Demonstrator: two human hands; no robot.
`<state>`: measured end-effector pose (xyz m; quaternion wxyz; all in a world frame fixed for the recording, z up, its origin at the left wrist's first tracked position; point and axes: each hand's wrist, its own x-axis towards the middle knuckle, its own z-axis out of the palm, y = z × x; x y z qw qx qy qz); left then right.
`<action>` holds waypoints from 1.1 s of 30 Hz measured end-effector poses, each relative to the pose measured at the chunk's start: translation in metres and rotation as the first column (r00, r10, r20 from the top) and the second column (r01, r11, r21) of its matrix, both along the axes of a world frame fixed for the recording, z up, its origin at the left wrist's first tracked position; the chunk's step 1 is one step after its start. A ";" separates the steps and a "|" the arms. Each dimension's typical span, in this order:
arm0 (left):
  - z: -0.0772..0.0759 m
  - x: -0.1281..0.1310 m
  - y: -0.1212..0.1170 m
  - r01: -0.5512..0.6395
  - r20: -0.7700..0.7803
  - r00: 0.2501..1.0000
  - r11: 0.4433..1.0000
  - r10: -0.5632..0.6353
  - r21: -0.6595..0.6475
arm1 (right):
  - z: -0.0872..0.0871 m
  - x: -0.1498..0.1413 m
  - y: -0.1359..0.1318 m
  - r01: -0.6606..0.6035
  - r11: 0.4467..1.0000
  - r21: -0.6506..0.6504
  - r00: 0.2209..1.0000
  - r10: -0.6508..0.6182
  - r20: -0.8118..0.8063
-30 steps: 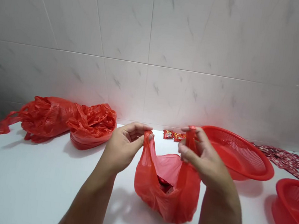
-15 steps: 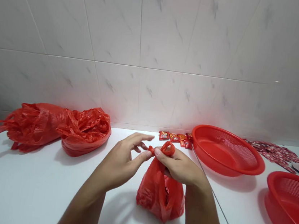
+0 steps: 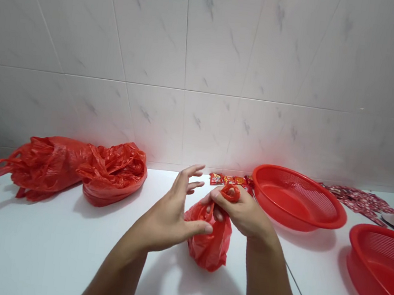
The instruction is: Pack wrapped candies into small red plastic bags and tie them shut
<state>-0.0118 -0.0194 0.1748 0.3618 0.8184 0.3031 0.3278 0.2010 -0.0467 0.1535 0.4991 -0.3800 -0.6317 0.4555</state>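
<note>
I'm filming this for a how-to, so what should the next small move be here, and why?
Probably bring the left hand up to pinch the loop of twisted handles and pull it snug. The right hand alone grips that loop, the left hand's fingers are spread open and free, and the red plastic bag below is gathered at its neck.

Red plastic bag (image 3: pixel 208 247): contents hidden, neck partly covered by right hand (image 3: pixel 239 212). Small red packets (image 3: pixel 223 179): print too small to read, some partly behind that hand. Red mesh basket (image 3: pixel 382 242): cut off by the right picture edge.
</note>
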 end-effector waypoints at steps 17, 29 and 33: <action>0.007 0.007 0.002 0.059 0.096 0.995 0.957 -0.033 -0.283 | 0.006 0.000 -0.004 0.135 0.796 0.589 0.911 -0.334 0.243; 0.005 0.011 0.010 -0.117 0.254 0.956 0.984 0.148 -0.133 | 0.003 -0.013 -0.003 0.242 0.720 0.651 0.900 -0.417 0.126; 0.005 -0.002 0.018 -0.432 0.019 0.902 0.898 0.432 0.086 | 0.002 -0.006 0.001 0.397 0.747 0.533 0.729 -0.609 0.312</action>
